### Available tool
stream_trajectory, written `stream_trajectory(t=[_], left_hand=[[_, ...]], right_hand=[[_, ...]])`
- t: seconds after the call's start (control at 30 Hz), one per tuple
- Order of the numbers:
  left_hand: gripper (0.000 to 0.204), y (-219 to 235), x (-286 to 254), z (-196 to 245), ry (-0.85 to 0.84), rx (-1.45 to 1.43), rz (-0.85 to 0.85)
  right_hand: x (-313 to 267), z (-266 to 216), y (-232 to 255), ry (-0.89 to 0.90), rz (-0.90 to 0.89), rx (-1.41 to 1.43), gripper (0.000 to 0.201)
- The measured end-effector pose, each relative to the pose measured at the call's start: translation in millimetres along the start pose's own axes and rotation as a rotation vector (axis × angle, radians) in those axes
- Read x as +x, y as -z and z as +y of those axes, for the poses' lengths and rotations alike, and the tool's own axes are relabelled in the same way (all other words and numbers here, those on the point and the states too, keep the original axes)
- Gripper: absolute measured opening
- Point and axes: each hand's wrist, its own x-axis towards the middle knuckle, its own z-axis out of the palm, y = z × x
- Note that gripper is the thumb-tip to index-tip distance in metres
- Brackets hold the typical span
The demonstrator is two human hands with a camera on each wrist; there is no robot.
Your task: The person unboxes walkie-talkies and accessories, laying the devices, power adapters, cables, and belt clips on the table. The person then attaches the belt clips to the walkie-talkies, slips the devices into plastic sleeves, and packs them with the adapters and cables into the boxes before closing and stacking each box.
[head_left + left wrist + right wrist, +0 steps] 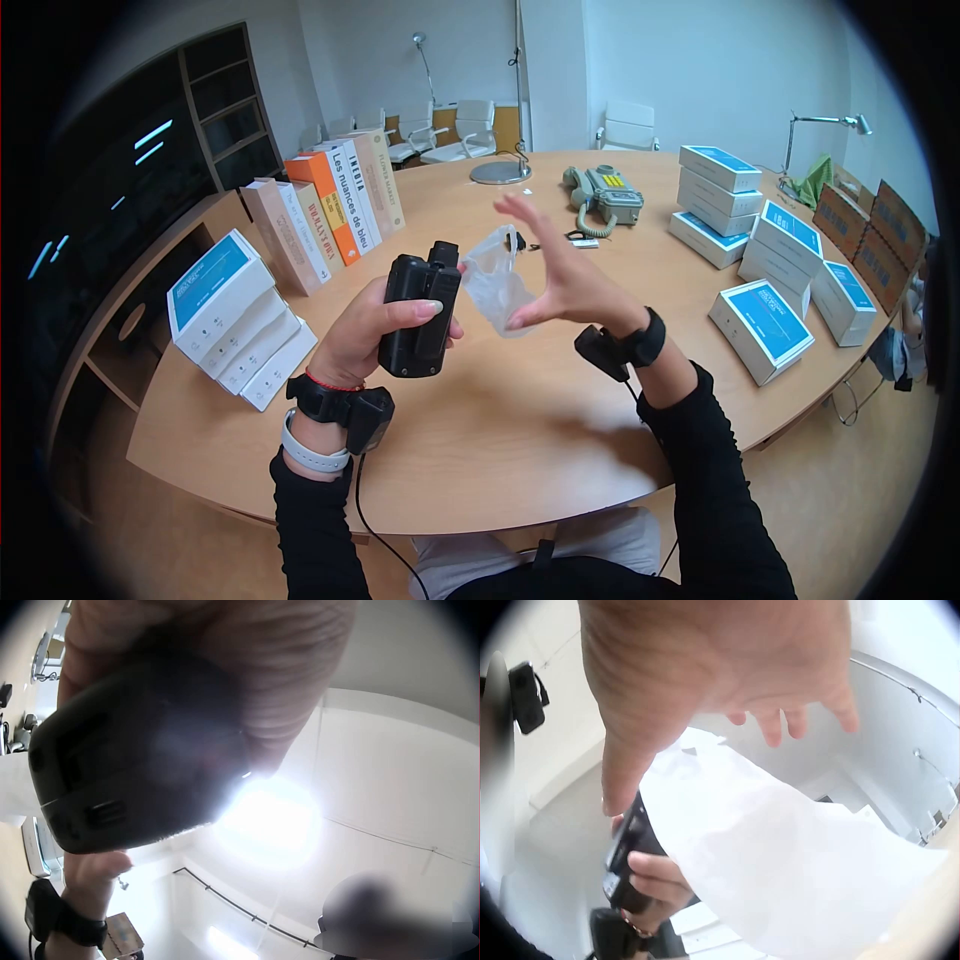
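Observation:
My left hand (353, 332) grips a black handheld device (416, 318) upright, with a short stub at its top and the thumb across its front. In the left wrist view, the device's dark end (142, 765) with small slots fills much of the picture. A crumpled, translucent white plastic bag (495, 285) hangs between the two hands, right beside the device and the left fingertips. My right hand (578, 283) is held over the bag with its fingers spread and its thumb tip at the bag's lower edge. From the right wrist, the bag (780, 855) appears below the spread fingers.
White-and-blue boxes (235, 310) are stacked at the left, before a row of books (335, 205). More such boxes (765, 325) stand at the right. A corded telephone (605, 195) and a lamp base (500, 173) are at the back of the wooden table (480, 450).

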Motion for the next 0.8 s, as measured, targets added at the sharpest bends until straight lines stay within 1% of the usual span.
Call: stream_trajectory(t=[0.03, 0.07, 0.13, 0.17, 0.2, 0.27, 0.3, 0.37, 0.4, 0.47, 0.5, 0.53, 0.57, 0.63, 0.67, 0.73, 0.77, 0.8], left_hand=[[0.063, 0.3, 0.3, -0.3, -0.001, -0.010, -0.021], [0.063, -0.1, 0.4, -1.1, -0.002, -0.008, -0.022], [0.063, -1.1, -0.1, -2.8, -0.005, -0.045, -0.013], [0.063, -1.5, -0.4, -2.3, -0.007, -0.045, -0.011], [0.063, -2.2, -0.9, -1.5, -0.006, -0.047, -0.019], [0.063, -1.5, -1.9, -0.7, -0.005, -0.048, -0.026], [0.063, -0.1, -2.4, -0.2, -0.003, -0.044, -0.019], [0.063, -0.2, -3.5, 2.0, -0.005, -0.040, -0.011], [0.063, -2.4, -4.9, 4.9, -0.008, -0.019, 0.012], [0.062, -4.2, -5.7, 7.5, -0.015, 0.002, 0.034], [0.063, -4.4, -5.9, 7.8, -0.043, 0.023, 0.077], [0.064, -4.6, -6.2, 8.2, -0.070, 0.043, 0.119], [0.064, -4.5, -8.6, 11.2, -0.070, 0.043, 0.120], [0.065, -2.9, -15.7, 19.9, -0.089, 0.197, 0.001], [0.065, -1.8, -15.4, 21.0, -0.171, 0.345, -0.037], [0.078, 1.7, -9.9, 14.4, -0.400, 0.797, -0.092], [0.078, -6.0, -11.4, 14.6, -0.291, 0.716, -0.097], [0.078, -7.6, -9.3, 10.7, -0.289, 0.714, -0.093]], right_hand=[[-2.0, 2.7, -4.7, -0.003, -0.035, -0.023, 0.118], [-3.2, 2.7, -10.5, -0.002, -0.033, -0.025, 0.118], [-4.5, 1.4, -22.7, -0.112, -0.084, 0.265, 0.112], [-2.0, -5.4, -24.9, -0.091, -0.103, 0.137, 0.092], [-2.0, -5.9, -26.3, -0.091, -0.104, 0.138, 0.092], [-1.9, -6.7, -28.4, -0.419, -0.064, 0.357, 0.066], [-1.5, -8.0, -27.0, -0.418, -0.065, 0.357, 0.066], [-0.5, -11.2, -20.4, -0.440, 0.067, 0.163, 0.054], [-1.3, -7.7, -19.4, -0.439, 0.067, 0.162, 0.054], [-2.2, 0.3, -18.2, -0.428, 0.077, 0.153, 0.045], [-2.0, 1.1, -16.6, -0.426, 0.077, 0.151, 0.045], [-1.9, 1.0, -15.1, -0.445, 0.033, 0.101, 0.042], [-1.7, 0.0, -13.8, -0.464, -0.011, 0.051, 0.040], [-1.2, -2.7, -11.0, -0.470, -0.030, 0.047, 0.039], [-1.5, -4.1, -10.4, -0.477, -0.050, 0.042, 0.037], [-1.7, -5.6, -10.6, -0.461, -0.063, 0.013, 0.037], [-1.2, -7.0, -11.0, -0.443, -0.075, -0.017, 0.038], [-0.9, -10.1, -11.3, -0.443, -0.080, -0.015, 0.038]])
